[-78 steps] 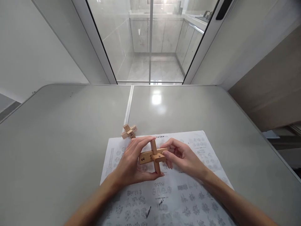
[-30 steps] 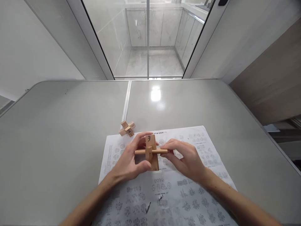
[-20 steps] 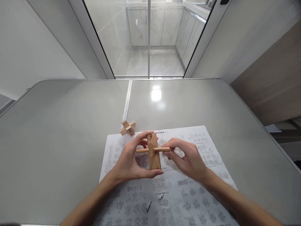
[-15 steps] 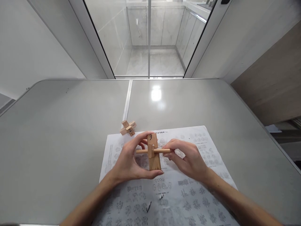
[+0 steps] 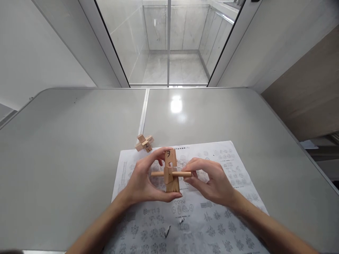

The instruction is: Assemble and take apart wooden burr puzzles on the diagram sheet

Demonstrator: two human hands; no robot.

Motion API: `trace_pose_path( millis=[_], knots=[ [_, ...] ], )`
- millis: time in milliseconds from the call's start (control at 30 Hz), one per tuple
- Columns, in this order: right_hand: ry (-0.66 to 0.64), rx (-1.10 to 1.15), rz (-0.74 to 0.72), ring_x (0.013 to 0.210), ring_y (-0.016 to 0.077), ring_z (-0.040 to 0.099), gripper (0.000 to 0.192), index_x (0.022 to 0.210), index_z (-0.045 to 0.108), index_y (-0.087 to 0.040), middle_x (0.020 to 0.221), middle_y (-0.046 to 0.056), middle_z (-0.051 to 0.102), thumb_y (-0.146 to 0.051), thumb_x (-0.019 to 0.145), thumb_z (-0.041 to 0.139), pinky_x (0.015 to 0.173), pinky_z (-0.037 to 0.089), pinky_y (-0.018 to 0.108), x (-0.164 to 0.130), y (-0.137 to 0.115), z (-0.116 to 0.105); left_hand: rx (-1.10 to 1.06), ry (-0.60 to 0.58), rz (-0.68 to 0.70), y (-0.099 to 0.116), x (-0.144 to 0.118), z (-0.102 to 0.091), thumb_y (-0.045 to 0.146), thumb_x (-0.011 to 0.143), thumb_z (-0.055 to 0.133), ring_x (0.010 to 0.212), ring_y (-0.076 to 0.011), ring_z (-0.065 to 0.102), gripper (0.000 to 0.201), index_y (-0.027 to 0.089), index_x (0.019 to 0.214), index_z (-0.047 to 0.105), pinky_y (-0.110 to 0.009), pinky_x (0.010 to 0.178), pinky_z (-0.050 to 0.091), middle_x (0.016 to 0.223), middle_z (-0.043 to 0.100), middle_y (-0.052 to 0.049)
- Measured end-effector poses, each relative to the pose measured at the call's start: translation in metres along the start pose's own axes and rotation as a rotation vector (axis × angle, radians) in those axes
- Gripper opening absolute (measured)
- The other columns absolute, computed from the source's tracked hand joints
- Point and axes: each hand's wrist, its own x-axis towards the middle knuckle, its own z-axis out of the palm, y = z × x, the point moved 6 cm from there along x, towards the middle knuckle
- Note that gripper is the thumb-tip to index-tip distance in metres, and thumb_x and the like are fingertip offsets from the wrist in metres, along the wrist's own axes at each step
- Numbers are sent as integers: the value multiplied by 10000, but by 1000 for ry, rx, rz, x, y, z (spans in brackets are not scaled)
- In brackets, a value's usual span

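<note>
I hold a wooden interlocking puzzle above a printed sheet. Its upright block carries a handwritten mark near the top, and a thin round rod runs crosswise through it. My left hand pinches the upright block from top and bottom. My right hand grips the right end of the rod with its fingertips. A second, smaller wooden cross puzzle lies on the table beyond the sheet's top left corner, apart from both hands.
The grey table has a seam running away down its middle. A glass door and white walls stand behind it. A wood-panelled wall is at the right.
The puzzle was turned from a flat cross to an upright block with the rod crosswise. Over the last second the rod has slid lower along the block, showing a notch above it.
</note>
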Motion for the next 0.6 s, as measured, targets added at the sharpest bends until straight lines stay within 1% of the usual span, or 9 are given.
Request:
trace_pose_path(
  millis=[33,67,167,233,300,367,433,533,600],
  knots=[
    [-2,11,39,759,152,645,95,1135,659,-264,938,15,716,-333,1071,647,653,546,299,0,2,-1,42,14,24,2,0,0,442,653,981,957,-257,752,949,257,1460,518,-409,868,618,1167,766,-89],
    [-5,17,88,825,171,656,203,1187,652,-270,1023,38,711,-429,1061,654,702,566,327,0,5,-1,97,36,59,4,0,1,448,662,976,941,-254,752,943,253,1460,513,-397,845,618,1144,767,-85],
    [-25,39,239,1111,265,651,627,1406,560,-297,1321,110,627,-695,943,703,907,595,442,-3,15,-1,272,125,204,14,-1,2,466,696,952,860,-240,743,894,224,1439,520,-366,758,599,1061,767,-76],
    [-79,87,310,1260,316,609,857,1531,449,-325,1450,131,559,-761,858,752,1025,573,502,-6,21,3,345,156,300,20,-1,4,450,737,928,803,-227,734,847,202,1437,523,-361,729,585,1026,770,-74],
    [-156,126,360,1342,345,576,998,1602,346,-349,1494,135,540,-746,812,810,1090,545,541,-10,24,9,392,155,358,23,0,6,414,780,904,789,-224,737,808,190,1452,517,-361,729,582,1027,780,-79],
    [-218,129,399,1343,358,586,1047,1626,289,-363,1471,131,570,-679,806,857,1102,531,574,-14,26,15,428,147,391,25,0,8,388,804,891,798,-229,749,789,183,1465,513,-361,731,583,1030,789,-82],
    [-240,131,415,1303,359,620,1032,1622,271,-368,1421,121,609,-588,818,880,1094,527,596,-15,25,19,453,148,409,26,0,8,379,810,889,795,-231,754,786,175,1468,513,-356,720,583,1016,792,-80],
    [-205,168,403,1272,343,640,916,1574,305,-364,1393,107,620,-484,851,855,1110,510,601,-13,22,17,483,172,409,25,0,6,401,805,893,786,-225,753,789,182,1463,516,-351,722,595,998,790,-72],
    [-150,186,394,1268,329,636,809,1527,346,-364,1385,99,614,-470,878,818,1108,514,583,-10,22,11,506,222,383,24,-1,1,447,779,911,792,-225,749,809,195,1446,529,-351,734,607,992,782,-67]
  ],
)
